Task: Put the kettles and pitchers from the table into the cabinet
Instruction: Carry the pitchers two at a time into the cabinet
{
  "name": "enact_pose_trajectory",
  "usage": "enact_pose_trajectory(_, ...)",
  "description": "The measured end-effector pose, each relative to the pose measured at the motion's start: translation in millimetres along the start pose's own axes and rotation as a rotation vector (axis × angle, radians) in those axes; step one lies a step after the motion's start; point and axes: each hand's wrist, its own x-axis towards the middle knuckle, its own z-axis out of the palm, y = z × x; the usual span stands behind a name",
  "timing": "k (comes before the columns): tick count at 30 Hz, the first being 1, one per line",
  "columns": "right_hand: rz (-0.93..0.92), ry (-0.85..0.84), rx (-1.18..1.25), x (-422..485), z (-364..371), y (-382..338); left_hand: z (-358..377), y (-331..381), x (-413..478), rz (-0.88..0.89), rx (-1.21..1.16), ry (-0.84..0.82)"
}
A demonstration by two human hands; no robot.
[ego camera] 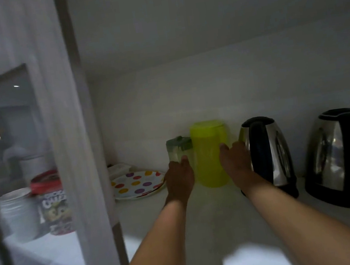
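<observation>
A yellow-green plastic pitcher (210, 161) stands upright deep on the cabinet shelf (203, 222). My left hand (180, 177) presses against its left side and my right hand (235, 161) against its right side, so the pitcher is held between them. A smaller clear pitcher with a green lid (178, 148) stands just behind my left hand, partly hidden by it. Right of my right hand stands a steel and black kettle (267, 151), and a second, similar kettle (340, 159) stands further right.
Polka-dot plates (137, 185) lie stacked at the shelf's left, with a white container (118, 168) behind them. The glass cabinet door (38, 150) hangs at the left; through it show white bowls (17, 211) and a cereal box (56, 212).
</observation>
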Motion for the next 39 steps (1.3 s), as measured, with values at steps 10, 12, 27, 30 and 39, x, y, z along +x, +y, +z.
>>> enact_pose_trajectory(10,-0.054,0.065,0.058,-185.2,-12.4,-38.0,-142.4,-3.4,-159.9,0.180,0.060,-0.010)
enact_pose_trajectory(12,-0.094,0.036,0.077,-240.1,-7.6,-41.1,-187.2,-22.8,-190.4,0.192,0.065,0.032)
enact_pose_trajectory(27,-0.493,-0.723,0.083,-613.2,172.8,-168.6,-628.7,-192.8,-358.2,-0.240,0.572,0.664)
enact_pose_trajectory(30,-0.553,-0.908,0.099,-692.3,209.6,-189.9,-693.8,-219.3,-396.0,-0.359,0.624,0.782)
enact_pose_trajectory(39,-0.619,-1.390,0.071,-877.4,307.5,-182.4,-810.5,-308.1,-501.2,-0.744,0.596,1.080)
